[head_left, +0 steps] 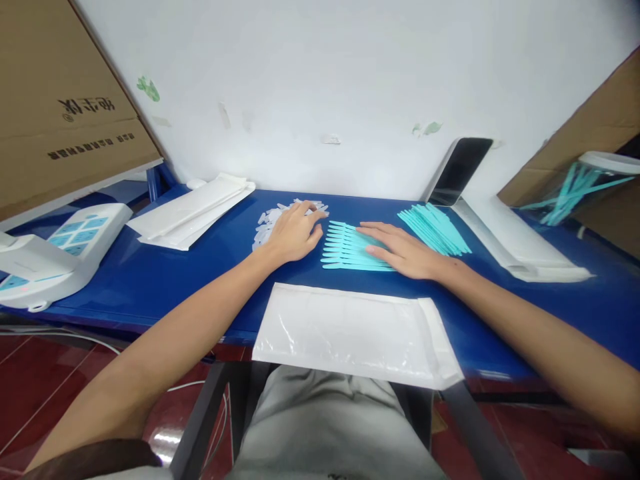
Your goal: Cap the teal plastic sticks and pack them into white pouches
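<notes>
My right hand (405,250) lies flat, fingers stretched out, on a row of teal plastic spatulas (343,248). Their narrow ends point left in a fan, and the hand covers part of their right side. My left hand (295,233) rests on a loose pile of small translucent whitish pieces (263,230), its fingers bent and its thumb apart from them. I see nothing held in it, though the pile under the palm is hidden. Right of my right hand sits a second bundle of teal spatulas (435,228). A white plastic-faced pouch (350,333) lies in front, overhanging the table edge.
White pouches (193,210) lie at left, beside a white device with blue panels (85,243). At right are another white pouch (525,243), a leaning phone (461,172) and a clear tub with teal sticks (570,193). Cardboard (65,60) stands far left; a white wall (320,80) rises behind.
</notes>
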The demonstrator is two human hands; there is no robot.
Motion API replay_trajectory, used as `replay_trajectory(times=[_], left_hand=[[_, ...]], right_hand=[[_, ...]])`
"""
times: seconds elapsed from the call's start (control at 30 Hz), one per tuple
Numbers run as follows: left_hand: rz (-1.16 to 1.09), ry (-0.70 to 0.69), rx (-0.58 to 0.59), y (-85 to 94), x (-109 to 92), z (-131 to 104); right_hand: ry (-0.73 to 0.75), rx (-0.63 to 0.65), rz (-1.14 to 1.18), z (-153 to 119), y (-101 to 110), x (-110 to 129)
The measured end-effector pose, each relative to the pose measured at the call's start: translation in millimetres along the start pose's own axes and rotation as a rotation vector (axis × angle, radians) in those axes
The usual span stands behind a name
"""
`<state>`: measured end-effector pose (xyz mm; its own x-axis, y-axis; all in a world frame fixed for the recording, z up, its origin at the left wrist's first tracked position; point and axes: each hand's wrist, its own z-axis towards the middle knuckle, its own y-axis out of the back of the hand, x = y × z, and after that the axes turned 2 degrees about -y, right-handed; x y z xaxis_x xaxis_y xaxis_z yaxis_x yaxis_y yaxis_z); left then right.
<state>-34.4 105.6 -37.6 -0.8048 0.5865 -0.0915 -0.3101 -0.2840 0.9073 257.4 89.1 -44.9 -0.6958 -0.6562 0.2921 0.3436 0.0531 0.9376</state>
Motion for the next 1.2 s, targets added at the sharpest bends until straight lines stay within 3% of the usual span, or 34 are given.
replay_trajectory(times=[0.13, 0.23, 0.4, 0.57, 0.7, 0.83, 1.0, 1.2], left_hand=[[0.099, 0.015, -0.021, 11.2, 17.9, 4.0], [0.181, -0.099, 0.013, 24.8, 44.3, 4.2], [0.146, -0.126, 0.057, 42.0, 78.4, -2.8], [0.105, -0.253, 0.049, 44.2, 71.7, -14.8], [0.125, -0.35, 0.143, 43.4, 61.6, -25.0], [0.023, -0.255, 0.233, 55.1, 60.1, -29.7], [-0.093, -0.121, 0.229, 74.0, 65.7, -33.5], [-0.046, -0.132, 0.285, 67.2, 69.9, -34.3]], right_hand=[[-0.033, -0.164, -0.07, 0.7, 2.3, 4.5], [-0.074, -0.274, -0.128, -1.0, 3.0, 7.3], [-0.023, -0.299, -0.155, -7.2, 6.3, 17.0], [0.079, -0.197, -0.136, -10.0, 9.0, 26.5], [0.201, -0.172, -0.164, -9.1, 6.1, 30.3], [0.286, -0.127, -0.18, -9.0, 3.2, 34.3], [0.325, -0.097, -0.175, -9.6, 1.1, 37.6], [0.343, -0.132, -0.167, -9.2, 0.6, 39.4]])
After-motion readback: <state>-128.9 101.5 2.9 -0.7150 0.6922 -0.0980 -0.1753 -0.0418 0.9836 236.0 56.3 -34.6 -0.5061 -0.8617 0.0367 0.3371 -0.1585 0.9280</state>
